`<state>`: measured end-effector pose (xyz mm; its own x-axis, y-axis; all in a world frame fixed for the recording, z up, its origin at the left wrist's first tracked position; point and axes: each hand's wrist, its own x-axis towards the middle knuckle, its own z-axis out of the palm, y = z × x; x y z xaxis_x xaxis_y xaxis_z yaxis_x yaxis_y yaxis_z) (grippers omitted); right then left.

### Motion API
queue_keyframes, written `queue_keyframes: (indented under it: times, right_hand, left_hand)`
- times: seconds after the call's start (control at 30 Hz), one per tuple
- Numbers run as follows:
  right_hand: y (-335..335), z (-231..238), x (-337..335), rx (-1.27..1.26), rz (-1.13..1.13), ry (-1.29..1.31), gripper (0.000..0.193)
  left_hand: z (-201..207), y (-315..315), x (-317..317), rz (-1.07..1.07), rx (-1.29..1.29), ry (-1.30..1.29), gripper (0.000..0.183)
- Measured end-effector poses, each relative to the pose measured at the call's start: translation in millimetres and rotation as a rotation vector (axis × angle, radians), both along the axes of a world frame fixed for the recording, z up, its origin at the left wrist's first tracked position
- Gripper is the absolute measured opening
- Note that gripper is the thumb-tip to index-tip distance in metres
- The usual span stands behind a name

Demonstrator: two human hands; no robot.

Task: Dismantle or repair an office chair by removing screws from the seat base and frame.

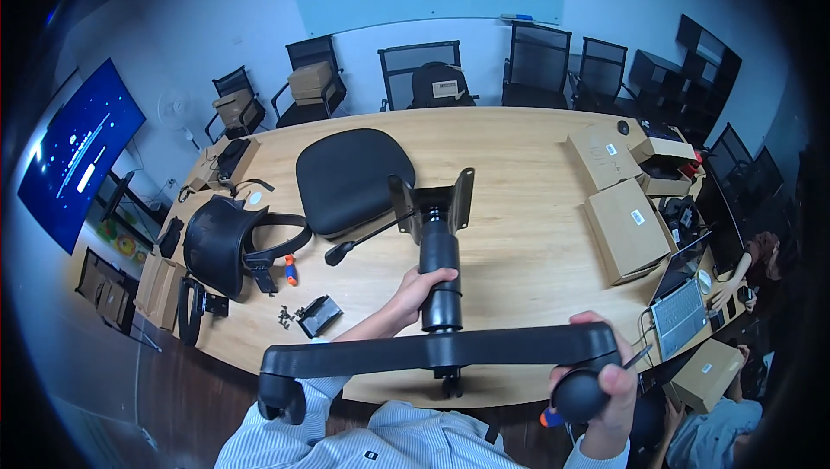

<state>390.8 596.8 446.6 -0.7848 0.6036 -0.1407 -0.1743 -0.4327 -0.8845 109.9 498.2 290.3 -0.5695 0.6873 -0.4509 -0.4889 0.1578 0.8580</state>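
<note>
Chair base: black frame, nearest the lens, held at the near edge of the surface. One leg runs left, one right; other legs hard to make out.
Left end: caster fitted, hanging off the leg tip, no hand on it.
Right end: round black caster at the leg tip, right hand curled round both; likely steadies that end against twisting.
Orange-and-blue handle: tip pokes out just below that hand. Can't tell if it's gripped as well.
Column: black cylinder rising from the hub, left hand wrapped round its lower part, thumb across the front. Looks like the main weight-bearing grip, near the middle for balance.
Top plate: bracket at the column's far end, over the surface; contact with it can't be confirmed.
Lever: paddle sticks out left from the bracket, probably why that side is left free.
Seat: black pad lying beyond and left, out of the hands' way.
Backrest: curved black piece at left, well apart from the base.
Small parts: screws in a loose pile beside a black tray; screwdriver near, presumably kept within left reach.
</note>
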Motion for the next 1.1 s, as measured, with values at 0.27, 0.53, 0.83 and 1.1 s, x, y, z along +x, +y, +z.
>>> queue_keyframes:
  times: [0.27,0.53,0.83,1.1]
  right_hand:
    - [65,-35,18,-0.070,-0.033,0.243,0.076]
    - [98,-53,32,-0.225,-0.127,0.304,0.069]
    - [143,-131,78,-0.405,-0.141,0.476,0.063]
    - [126,-164,106,-0.450,-0.210,0.497,0.063]
  left_hand:
    - [-12,49,-6,0.016,0.114,-0.035,0.050]
    - [-34,90,-14,0.033,0.159,0.079,0.052]
    - [-96,10,-61,-0.395,-0.082,0.282,0.065]
    - [-86,86,-37,-0.468,0.136,-0.244,0.073]
